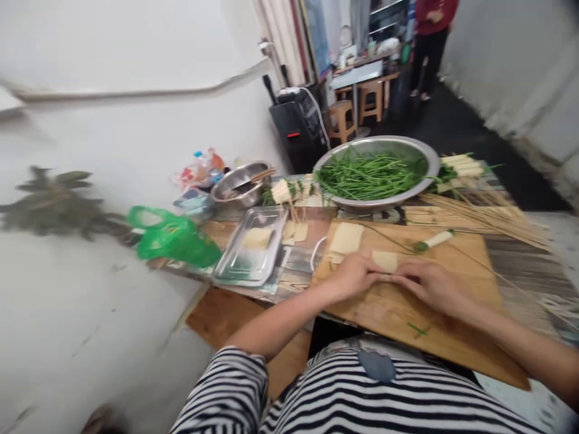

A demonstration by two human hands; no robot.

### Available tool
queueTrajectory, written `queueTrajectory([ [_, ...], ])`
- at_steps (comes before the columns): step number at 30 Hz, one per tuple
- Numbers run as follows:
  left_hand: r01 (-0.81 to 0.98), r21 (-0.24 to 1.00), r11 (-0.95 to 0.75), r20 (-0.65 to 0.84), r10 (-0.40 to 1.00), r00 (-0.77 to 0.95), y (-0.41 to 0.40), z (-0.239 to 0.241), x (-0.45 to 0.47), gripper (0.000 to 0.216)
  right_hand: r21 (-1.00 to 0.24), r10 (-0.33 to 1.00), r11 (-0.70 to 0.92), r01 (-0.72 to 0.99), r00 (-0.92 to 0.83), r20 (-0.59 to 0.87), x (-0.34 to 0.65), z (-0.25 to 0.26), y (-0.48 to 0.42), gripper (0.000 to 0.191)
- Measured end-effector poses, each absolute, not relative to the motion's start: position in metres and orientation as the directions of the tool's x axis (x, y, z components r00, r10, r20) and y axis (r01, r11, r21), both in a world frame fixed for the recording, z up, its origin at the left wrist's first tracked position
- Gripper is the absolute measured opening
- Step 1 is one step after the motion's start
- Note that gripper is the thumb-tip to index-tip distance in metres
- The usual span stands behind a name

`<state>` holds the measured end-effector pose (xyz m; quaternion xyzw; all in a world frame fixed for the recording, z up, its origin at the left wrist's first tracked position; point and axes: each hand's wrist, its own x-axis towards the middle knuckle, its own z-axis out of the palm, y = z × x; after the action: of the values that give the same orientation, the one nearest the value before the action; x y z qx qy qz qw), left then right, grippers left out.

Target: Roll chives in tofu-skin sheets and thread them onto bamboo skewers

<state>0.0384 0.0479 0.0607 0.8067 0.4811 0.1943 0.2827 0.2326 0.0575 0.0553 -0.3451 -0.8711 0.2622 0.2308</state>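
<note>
Both the left hand [355,276] and the right hand [423,283] have thumb and fingers closed on the near edge of a small pale sheet [384,260], one hand at each side, fingertips close together. The sheet is over the middle of a wooden cutting board [452,325], its far part showing beyond the fingers (the exact fold at the pinched edge is too small to make out). Just beyond the left hand lies a stack of similar sheets [347,237], on the board's far left corner. Beyond the right hand, also on the board, rests a pale roll [438,239] with green at its ends; a few green scraps [417,330] lie nearer the body.

Past the board stands a wide metal basin [432,160] of long green stems [375,175], with thin wooden skewers [488,218] to its right. Left of the board, a clear-walled tray [235,274] holds more pale pieces [257,237], beside a green plastic bag [176,241].
</note>
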Motion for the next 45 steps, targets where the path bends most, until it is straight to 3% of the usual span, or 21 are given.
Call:
queueTrajectory([
  [3, 0.646, 0.673, -0.361, 0.061, 0.897, 0.438, 0.05, 0.044, 0.039, 0.013, -0.658, 0.772, 0.565, 0.497, -0.599, 0.211, 0.237, 0.041, 0.057, 0.023],
  [8, 0.627, 0.685, -0.37, 0.066, 0.89, 0.452, 0.054, 0.029, 0.039, 0.012, -0.604, 0.812, 0.542, 0.585, -0.551, 0.196, 0.244, 0.019, 0.055, 0.018],
  [10, 0.626, 0.686, -0.37, 0.061, 0.887, 0.458, 0.057, 0.027, 0.039, 0.013, -0.512, 0.785, 0.604, 0.611, -0.567, 0.249, 0.245, 0.019, 0.052, 0.019],
  [13, 0.614, 0.697, -0.37, 0.057, 0.883, 0.467, 0.061, 0.027, 0.04, 0.013, -0.262, 0.674, 0.734, 0.626, -0.626, 0.392, 0.245, 0.027, 0.045, 0.024],
  [16, 0.618, 0.694, -0.37, 0.048, 0.88, 0.473, 0.061, 0.027, 0.041, 0.015, -0.063, 0.55, 0.81, 0.583, -0.717, 0.429, 0.243, 0.034, 0.039, 0.022],
  [21, 0.595, 0.731, -0.334, 0.042, 0.892, 0.449, 0.06, 0.027, 0.041, 0.015, -0.04, 0.514, 0.835, 0.548, -0.752, 0.412, 0.238, 0.026, 0.04, 0.023],
  [26, 0.624, 0.751, -0.214, -0.06, 0.92, 0.388, 0.061, 0.029, 0.042, 0.013, 0.073, 0.463, 0.838, 0.54, -0.777, 0.427, 0.237, 0.02, 0.041, 0.023],
  [30, 0.696, 0.67, -0.259, -0.014, 0.933, 0.36, 0.053, 0.036, 0.042, 0.019, -0.034, 0.513, 0.845, 0.534, -0.79, 0.335, 0.238, 0.026, 0.045, 0.024],
  [36, 0.754, 0.273, -0.598, 0.163, 0.801, 0.576, 0.036, 0.035, 0.038, 0.022, -0.333, 0.632, 0.769, 0.545, -0.728, 0.267, 0.239, 0.022, 0.059, 0.034],
  [39, 0.741, 0.198, -0.642, 0.193, 0.767, 0.612, 0.035, 0.032, 0.037, 0.026, -0.418, 0.659, 0.732, 0.538, -0.714, 0.236, 0.239, 0.019, 0.063, 0.038],
  [42, 0.749, 0.209, -0.628, 0.177, 0.778, 0.603, 0.036, 0.035, 0.039, 0.028, -0.408, 0.684, 0.715, 0.568, -0.689, 0.24, 0.237, 0.021, 0.06, 0.041],
  [45, 0.757, 0.257, -0.601, 0.153, 0.798, 0.582, 0.039, 0.04, 0.04, 0.026, -0.234, 0.66, 0.751, 0.617, -0.694, 0.287, 0.236, 0.026, 0.052, 0.036],
])
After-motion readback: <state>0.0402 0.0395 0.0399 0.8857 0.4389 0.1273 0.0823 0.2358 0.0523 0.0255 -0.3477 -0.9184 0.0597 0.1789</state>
